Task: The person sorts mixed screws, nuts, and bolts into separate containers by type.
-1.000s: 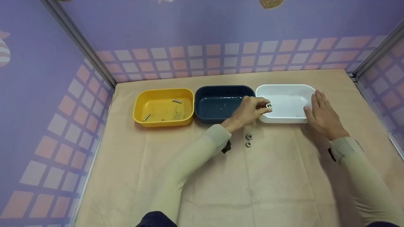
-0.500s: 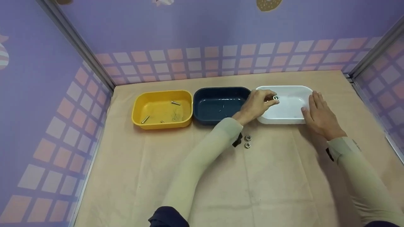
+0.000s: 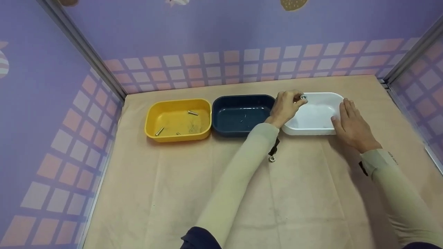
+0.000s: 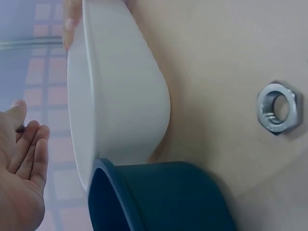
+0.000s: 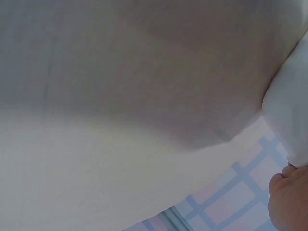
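My left hand (image 3: 286,108) is over the left end of the white tray (image 3: 316,119) and pinches a hex nut (image 3: 303,97) between thumb and fingers. In the left wrist view that hand (image 4: 21,178) hides most of the held nut. On the right end of the white tray's rim rests my right hand (image 3: 356,130), its fingers straight and together. A loose nut (image 3: 272,159) lies on the cloth in front of the trays. The left wrist view shows a large hex nut (image 4: 265,107) lying flat; the left wrist covers a second loose one in the head view.
A dark blue tray (image 3: 238,121) with a few tiny pieces stands left of the white one. Beyond it is a yellow tray (image 3: 176,127) holding bolts (image 3: 159,131) and some thin small pieces. Patterned walls (image 3: 221,41) enclose the cloth-covered table (image 3: 207,193).
My left hand has moved away from me and slightly right with the nut, over the white tray. Its wrist now covers one loose nut. My right hand has stayed on the tray's rim.
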A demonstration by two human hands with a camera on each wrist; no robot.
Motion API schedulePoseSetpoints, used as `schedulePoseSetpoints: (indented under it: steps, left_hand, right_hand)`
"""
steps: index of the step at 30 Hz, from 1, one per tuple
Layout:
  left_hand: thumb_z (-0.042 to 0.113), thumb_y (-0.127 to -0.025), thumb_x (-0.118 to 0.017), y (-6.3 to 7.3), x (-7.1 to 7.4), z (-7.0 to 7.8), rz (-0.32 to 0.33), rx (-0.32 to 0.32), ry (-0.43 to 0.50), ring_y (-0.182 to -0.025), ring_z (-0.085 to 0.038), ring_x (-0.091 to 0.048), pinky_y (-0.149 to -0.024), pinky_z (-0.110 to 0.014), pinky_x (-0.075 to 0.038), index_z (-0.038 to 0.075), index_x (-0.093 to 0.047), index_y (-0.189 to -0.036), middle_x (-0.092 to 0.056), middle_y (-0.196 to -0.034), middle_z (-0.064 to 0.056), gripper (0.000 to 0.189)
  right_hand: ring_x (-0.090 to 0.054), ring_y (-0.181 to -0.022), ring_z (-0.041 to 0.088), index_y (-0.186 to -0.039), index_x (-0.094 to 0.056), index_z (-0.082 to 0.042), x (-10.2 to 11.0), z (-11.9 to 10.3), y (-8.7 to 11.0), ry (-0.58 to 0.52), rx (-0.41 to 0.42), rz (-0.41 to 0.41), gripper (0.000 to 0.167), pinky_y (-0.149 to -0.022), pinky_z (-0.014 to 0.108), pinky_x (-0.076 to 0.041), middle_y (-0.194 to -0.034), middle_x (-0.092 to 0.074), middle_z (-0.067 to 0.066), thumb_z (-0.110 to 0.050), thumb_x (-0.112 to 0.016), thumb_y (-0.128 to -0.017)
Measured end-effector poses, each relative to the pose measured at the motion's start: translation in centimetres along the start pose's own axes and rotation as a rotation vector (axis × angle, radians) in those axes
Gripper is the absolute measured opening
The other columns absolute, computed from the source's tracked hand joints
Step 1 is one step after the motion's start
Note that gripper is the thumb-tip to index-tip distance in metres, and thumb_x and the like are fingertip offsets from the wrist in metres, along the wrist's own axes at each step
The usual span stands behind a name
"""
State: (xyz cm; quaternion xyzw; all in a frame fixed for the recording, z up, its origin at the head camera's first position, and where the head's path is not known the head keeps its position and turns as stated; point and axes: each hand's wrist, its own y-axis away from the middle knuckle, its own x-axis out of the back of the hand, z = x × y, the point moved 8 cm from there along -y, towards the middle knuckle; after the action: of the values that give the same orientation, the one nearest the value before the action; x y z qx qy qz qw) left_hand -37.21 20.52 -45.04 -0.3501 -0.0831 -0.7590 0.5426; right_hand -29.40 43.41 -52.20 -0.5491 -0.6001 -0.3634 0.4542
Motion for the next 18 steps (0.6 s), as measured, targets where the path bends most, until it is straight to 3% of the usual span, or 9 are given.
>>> schedulePoseSetpoints:
  steps: [5,11,18]
  left_hand:
    - [0.028,-0.100,-0.077,-0.47,-0.12,-0.27,0.034,0.038,-0.039,-0.097,-0.001,-0.071,-0.085,-0.010,-0.052,0.015,-0.081,-0.120,-0.081,-0.107,0.007,0.024]
    - [0.028,-0.100,-0.076,-0.49,-0.22,-0.14,0.037,0.036,-0.037,-0.103,-0.004,-0.073,-0.088,-0.011,-0.053,0.015,-0.081,-0.120,-0.081,-0.109,0.006,0.025]
    - [0.033,-0.099,-0.078,-0.50,-0.26,-0.25,0.037,0.059,-0.108,-0.122,-0.007,-0.070,-0.100,-0.014,-0.053,0.017,-0.077,-0.130,-0.078,-0.128,0.005,0.035]
  right_hand:
    - [0.005,-0.164,0.050,-0.165,-0.002,0.012,-0.06,0.06,-0.05,-0.005,0.011,-0.001,0.081,-0.135,0.060,-0.001,-0.176,0.006,0.030,-0.047,-0.023,-0.115]
    - [0.003,-0.164,0.051,-0.165,-0.004,0.013,0.01,-0.05,-0.10,0.001,0.011,0.011,0.080,-0.135,0.060,-0.001,-0.175,0.003,0.032,-0.046,-0.023,-0.115]
    - [0.001,-0.163,0.053,-0.165,-0.004,0.013,0.24,-0.10,0.01,0.003,0.009,0.010,0.080,-0.134,0.061,-0.003,-0.175,0.002,0.032,-0.046,-0.024,-0.115]
